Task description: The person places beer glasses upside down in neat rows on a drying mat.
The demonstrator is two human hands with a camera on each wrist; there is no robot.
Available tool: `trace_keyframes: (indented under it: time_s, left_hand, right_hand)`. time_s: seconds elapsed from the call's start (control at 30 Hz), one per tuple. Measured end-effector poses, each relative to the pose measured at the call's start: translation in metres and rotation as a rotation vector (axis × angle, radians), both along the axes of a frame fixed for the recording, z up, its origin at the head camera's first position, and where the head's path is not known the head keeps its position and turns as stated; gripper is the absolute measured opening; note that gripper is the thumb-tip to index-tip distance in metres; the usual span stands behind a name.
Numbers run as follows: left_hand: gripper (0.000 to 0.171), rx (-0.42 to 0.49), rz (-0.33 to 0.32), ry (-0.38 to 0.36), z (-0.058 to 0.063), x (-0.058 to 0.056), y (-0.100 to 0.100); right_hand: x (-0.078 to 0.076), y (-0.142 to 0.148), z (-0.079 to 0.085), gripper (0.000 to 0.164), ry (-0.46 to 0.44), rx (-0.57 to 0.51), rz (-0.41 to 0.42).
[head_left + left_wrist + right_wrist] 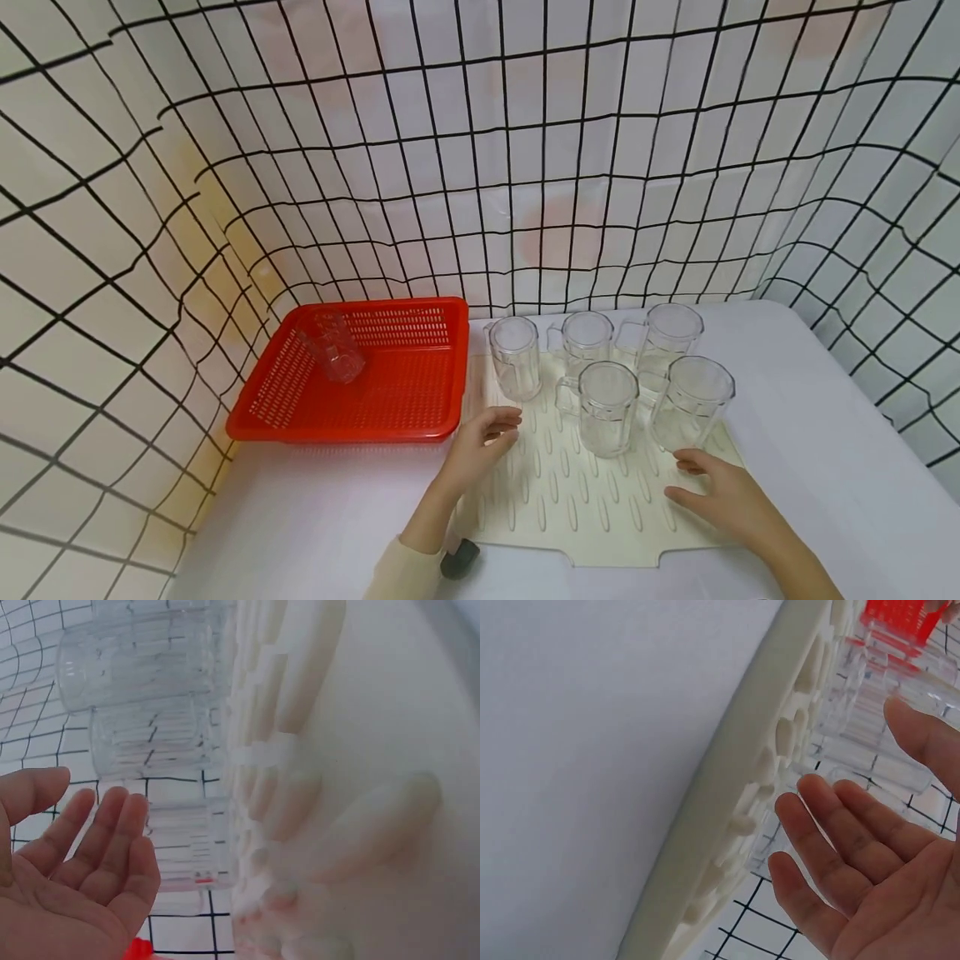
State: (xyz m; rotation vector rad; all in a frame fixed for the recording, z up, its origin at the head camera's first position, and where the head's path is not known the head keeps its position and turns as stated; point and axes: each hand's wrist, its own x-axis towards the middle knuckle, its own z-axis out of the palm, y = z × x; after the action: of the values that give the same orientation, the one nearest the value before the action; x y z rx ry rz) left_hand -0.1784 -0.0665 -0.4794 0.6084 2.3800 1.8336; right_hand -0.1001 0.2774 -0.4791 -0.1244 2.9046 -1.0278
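Several clear glass mugs stand upright on a cream ridged draining mat (555,500). In the front row are a middle mug (607,417) and a right mug (686,408); behind them a left mug (516,362), a middle one (587,342) and a right one (670,333). My left hand (480,446) hovers over the mat's left part, just in front of the back left mug, fingers relaxed and holding nothing. Over the mat's right side, my right hand (712,492) has its fingers loosely spread close to the front right mug, nothing in its grasp.
A red plastic basket (442,429) sits left of the mat, with another clear mug (333,350) lying tilted in its back left part. White walls with black grid netting (480,133) enclose the white table (322,517). A small dark object (460,558) is by my left wrist.
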Motion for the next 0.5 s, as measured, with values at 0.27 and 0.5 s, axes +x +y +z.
trace_keyframes:
  time_s: [0.27, 0.5]
  left_hand:
    - [0.019, 0.058, 0.026, 0.065, 0.014, 0.019, -0.014]
    - [0.016, 0.111, 0.171, 0.105, 0.032, 0.03, -0.041]
  right_hand:
    - [0.003, 0.017, 0.0, 0.058, 0.017, 0.058, -0.026]
    - [-0.004, 0.035, -0.011, 0.055, 0.118, 0.128, -0.002]
